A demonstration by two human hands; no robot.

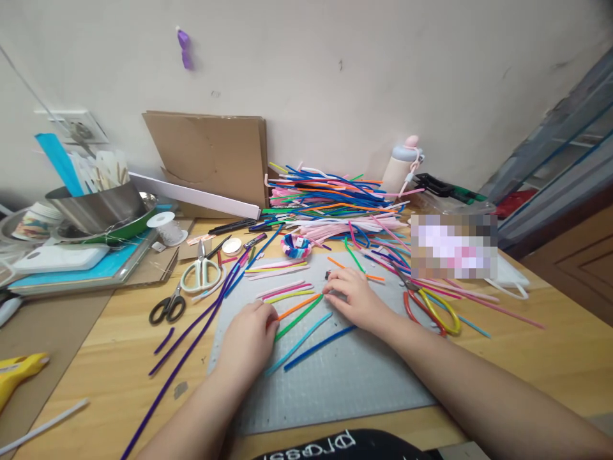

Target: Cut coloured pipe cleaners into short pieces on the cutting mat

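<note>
My left hand (252, 329) rests at the left end of an orange pipe cleaner (299, 307), its fingers curled together on it. At the other end, the fingertips of my right hand (357, 297) close around the tip. Just below, a green pipe cleaner (301, 317) slants up to the same right fingertips. A light blue pipe cleaner (301, 342) and a dark blue pipe cleaner (318, 348) lie nearer me on the grey cutting mat (345, 390). Above my left hand are a yellow pipe cleaner (287, 296) and several pink and white ones.
A heap of coloured pipe cleaners (330, 198) fills the back. Red-and-yellow-handled pliers (433, 310) lie right; white scissors (201, 271) and black scissors (167, 309) lie left. A striped coiled piece (295, 246) sits behind the mat. Long purple pipe cleaners (191, 345) cross the left side.
</note>
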